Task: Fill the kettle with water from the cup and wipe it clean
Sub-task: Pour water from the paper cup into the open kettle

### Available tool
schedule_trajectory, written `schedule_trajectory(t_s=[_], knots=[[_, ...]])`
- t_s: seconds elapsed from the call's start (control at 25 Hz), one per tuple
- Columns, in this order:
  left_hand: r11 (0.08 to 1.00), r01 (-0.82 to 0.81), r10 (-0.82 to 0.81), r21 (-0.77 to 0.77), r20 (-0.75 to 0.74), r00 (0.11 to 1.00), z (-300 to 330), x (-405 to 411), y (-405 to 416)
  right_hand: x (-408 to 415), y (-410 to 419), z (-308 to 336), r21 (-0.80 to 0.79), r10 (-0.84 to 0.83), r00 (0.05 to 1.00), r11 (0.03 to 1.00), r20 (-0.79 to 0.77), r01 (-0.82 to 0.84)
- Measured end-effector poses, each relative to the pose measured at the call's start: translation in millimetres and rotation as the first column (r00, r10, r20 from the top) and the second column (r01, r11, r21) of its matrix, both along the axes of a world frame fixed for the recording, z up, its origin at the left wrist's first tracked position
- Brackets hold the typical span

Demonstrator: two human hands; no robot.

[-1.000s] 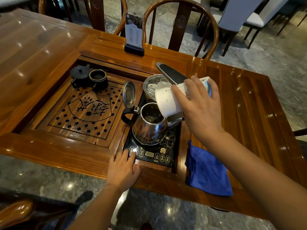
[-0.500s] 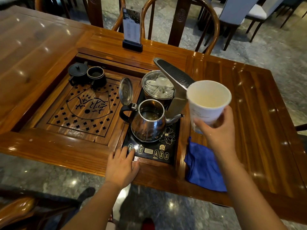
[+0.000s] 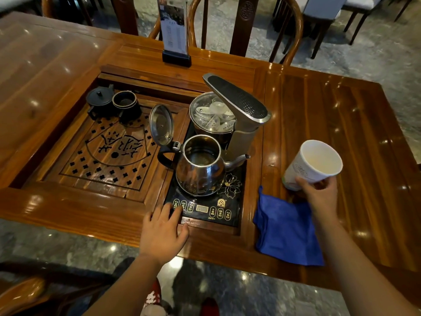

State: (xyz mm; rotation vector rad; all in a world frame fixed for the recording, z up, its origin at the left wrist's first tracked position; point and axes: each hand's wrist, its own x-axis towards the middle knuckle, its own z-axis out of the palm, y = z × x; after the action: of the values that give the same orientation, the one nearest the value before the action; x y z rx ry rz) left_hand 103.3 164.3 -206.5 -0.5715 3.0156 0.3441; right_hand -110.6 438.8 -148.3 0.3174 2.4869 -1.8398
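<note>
A shiny steel kettle [image 3: 199, 172] stands on the black induction panel [image 3: 211, 208], its hinged lid [image 3: 161, 125] tipped up to the left and water visible inside. My right hand [image 3: 319, 197] grips a white paper cup [image 3: 313, 164] low over the table, right of the kettle; the cup is tilted, its mouth toward me, and looks empty. A blue cloth [image 3: 287, 229] lies on the table just below the cup, partly under my right forearm. My left hand [image 3: 163, 231] rests flat on the table edge, fingertips on the panel's left buttons.
A silver water-dispenser arm [image 3: 239, 103] slants over a lidded steel pot of small cups [image 3: 211, 115] behind the kettle. A dark teapot [image 3: 100, 101] and dark cup [image 3: 126, 103] sit on the carved tea tray [image 3: 109, 160]. A menu stand [image 3: 175, 37] and chairs [image 3: 246, 26] are behind.
The cup was tipped over the kettle's mouth, pouring; my right hand then drew it away to the right and lowered it toward the table. My left hand stayed put.
</note>
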Motion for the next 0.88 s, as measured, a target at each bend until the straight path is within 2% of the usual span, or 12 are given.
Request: schedule_trajectory(t_s=[0.36,0.6,0.8,0.88], knots=[[1.0,0.003,-0.004,-0.016,-0.017,1.0,-0.8,-0.6,0.5,-0.7,4.3,-6.1,0.016,0.058,0.998,0.998,-0.01,-0.058],[1.0,-0.005,0.004,-0.016,-0.022,1.0,-1.5,-0.2,1.5,-0.3,11.5,-4.3,0.038,0.164,0.985,0.986,-0.049,-0.162],[1.0,-0.004,0.004,-0.019,-0.015,1.0,-2.0,-0.4,1.6,8.8,16.6,4.3,0.035,0.179,0.982,0.984,-0.063,-0.177],[1.0,-0.002,0.002,-0.017,-0.006,1.0,-1.6,-0.2,1.3,27.5,18.2,5.9,0.043,0.112,0.992,0.993,-0.052,-0.11]])
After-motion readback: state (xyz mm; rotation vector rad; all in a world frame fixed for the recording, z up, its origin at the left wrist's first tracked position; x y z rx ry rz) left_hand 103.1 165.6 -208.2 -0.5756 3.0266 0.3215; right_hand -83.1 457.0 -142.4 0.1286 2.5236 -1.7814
